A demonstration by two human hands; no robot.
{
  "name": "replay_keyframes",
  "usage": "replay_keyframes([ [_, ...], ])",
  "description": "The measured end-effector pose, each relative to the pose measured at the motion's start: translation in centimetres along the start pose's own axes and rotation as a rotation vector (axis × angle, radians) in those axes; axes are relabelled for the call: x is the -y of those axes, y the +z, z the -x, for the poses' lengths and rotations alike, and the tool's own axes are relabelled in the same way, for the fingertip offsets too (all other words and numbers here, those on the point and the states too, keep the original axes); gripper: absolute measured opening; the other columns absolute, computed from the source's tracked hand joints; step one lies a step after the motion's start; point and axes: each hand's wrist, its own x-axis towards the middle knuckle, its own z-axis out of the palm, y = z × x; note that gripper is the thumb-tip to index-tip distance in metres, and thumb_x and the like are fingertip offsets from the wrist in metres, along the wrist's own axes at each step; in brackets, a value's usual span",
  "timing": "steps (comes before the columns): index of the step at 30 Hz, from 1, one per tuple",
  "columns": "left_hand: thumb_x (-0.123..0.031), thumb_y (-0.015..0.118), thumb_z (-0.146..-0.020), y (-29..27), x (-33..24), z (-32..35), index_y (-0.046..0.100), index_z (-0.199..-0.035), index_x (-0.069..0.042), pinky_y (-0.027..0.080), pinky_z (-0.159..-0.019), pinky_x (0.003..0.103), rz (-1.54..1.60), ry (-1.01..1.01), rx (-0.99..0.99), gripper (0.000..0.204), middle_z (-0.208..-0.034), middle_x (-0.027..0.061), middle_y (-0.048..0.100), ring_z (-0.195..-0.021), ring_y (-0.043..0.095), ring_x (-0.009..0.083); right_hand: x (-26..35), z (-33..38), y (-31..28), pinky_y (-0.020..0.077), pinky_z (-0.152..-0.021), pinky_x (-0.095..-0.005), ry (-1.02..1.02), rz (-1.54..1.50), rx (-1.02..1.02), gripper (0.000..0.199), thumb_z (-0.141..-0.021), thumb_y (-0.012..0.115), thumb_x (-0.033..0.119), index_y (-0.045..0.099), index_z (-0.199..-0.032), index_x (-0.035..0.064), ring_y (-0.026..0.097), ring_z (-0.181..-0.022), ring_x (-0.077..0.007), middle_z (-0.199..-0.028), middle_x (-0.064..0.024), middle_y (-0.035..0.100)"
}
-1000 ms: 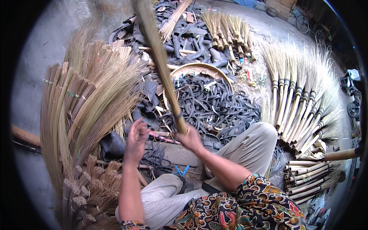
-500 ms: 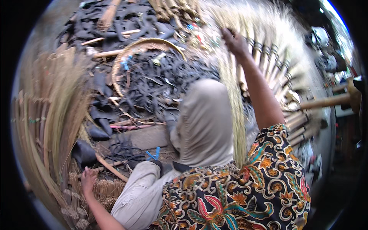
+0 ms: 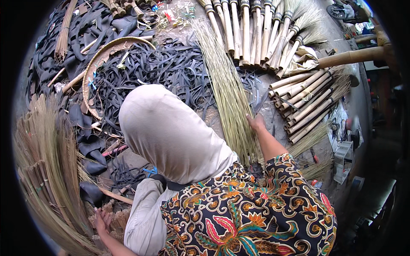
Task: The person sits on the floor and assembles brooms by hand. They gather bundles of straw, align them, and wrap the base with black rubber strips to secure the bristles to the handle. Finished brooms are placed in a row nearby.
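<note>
A long bundle of pale green-yellow grass stalks (image 3: 228,98) lies fanned on the ground, right of my raised knee (image 3: 149,106). My right hand (image 3: 257,123) is at its right edge, fingers closed on stalks there; the fingertips are partly hidden. Low on the left, my left hand (image 3: 102,221) is held with fingers apart and nothing seen in them. It is beside the cut ends of upright stalk bundles (image 3: 121,222), just below a curved black rubber piece (image 3: 91,193). Tall loose grass bundles (image 3: 55,149) stand left of that hand.
Ahead, a round woven tray (image 3: 87,83) holds tangled black rubber strips (image 3: 158,68). Finished brooms with bamboo handles (image 3: 243,34) fan out at the far right. More bamboo-handled brooms (image 3: 305,102) lie nearer, below a thick bamboo pole (image 3: 354,57). A white plastic basket (image 3: 341,160) stands right.
My right hand has come down from the far tips of the grass to the bundle's near right edge. My left hand has stayed low left, its fingers now more spread. The whole view has shifted rightward.
</note>
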Motion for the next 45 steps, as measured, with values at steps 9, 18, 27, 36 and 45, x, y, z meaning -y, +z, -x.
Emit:
replay_keyframes([
  [9, -0.068, 0.058, -0.097, 0.8, -1.8, 1.3, 0.053, -0.144, -0.012, 0.058, -0.074, 0.034, -0.082, 0.011, -0.046, 0.073, -0.129, 0.0108, 0.063, -0.105, 0.069, 0.0249, 3.4, 4.4, 1.6, 0.0481, -0.106, -0.0541, 0.118, 0.178, 0.047, 0.105, -0.077, 0.079, 0.070, 0.048, -0.141, -0.0067, 0.055, -0.132, -0.0441, -0.143, -0.0286, 0.053],
  [18, -0.065, 0.056, -0.100, 1.4, -1.8, 1.6, 0.055, -0.142, -0.011, 0.058, -0.069, 0.030, -0.130, -0.006, -0.049, 0.068, -0.124, 0.0091, 0.065, -0.097, 0.071, 0.0212, 5.2, 6.2, 3.3, 0.0505, -0.104, -0.0519, -0.034, 0.195, 0.045, 0.109, -0.069, 0.085, 0.068, 0.046, -0.140, -0.0045, 0.058, -0.126, -0.0467, -0.136, -0.0289, 0.052],
  [27, -0.065, 0.057, -0.099, 1.9, -1.5, 2.7, 0.055, -0.143, -0.012, 0.058, -0.070, 0.029, -0.184, -0.017, -0.042, 0.069, -0.119, 0.0074, 0.065, -0.093, 0.069, 0.0182, 5.6, 3.6, 4.7, 0.0510, -0.106, -0.0474, 0.011, 0.114, 0.238, 0.069, -0.077, 0.084, 0.044, 0.067, -0.127, -0.0007, 0.063, -0.125, -0.0413, -0.132, -0.0265, 0.066],
  [36, -0.064, 0.061, -0.098, 2.0, -2.0, 2.2, 0.056, -0.139, -0.010, 0.057, -0.067, 0.026, -0.166, 0.043, -0.038, 0.068, -0.115, 0.0078, 0.064, -0.089, 0.068, 0.0157, 3.2, 2.0, 6.4, 0.0535, -0.101, -0.0439, -0.013, -0.104, 0.218, 0.054, -0.080, 0.079, 0.043, 0.075, -0.120, 0.0083, 0.071, -0.112, -0.0385, -0.117, -0.0230, 0.074],
  [45, -0.064, 0.058, -0.100, 1.7, -1.8, 1.5, 0.057, -0.141, -0.012, 0.055, -0.065, 0.026, -0.225, 0.077, -0.023, 0.066, -0.116, 0.0070, 0.066, -0.090, 0.070, 0.0153, 3.4, 2.5, 5.3, 0.0562, -0.087, -0.0467, -0.156, -0.025, 0.109, 0.044, -0.084, 0.074, 0.036, 0.074, -0.119, 0.0097, 0.073, -0.098, -0.0402, -0.104, -0.0218, 0.076],
])
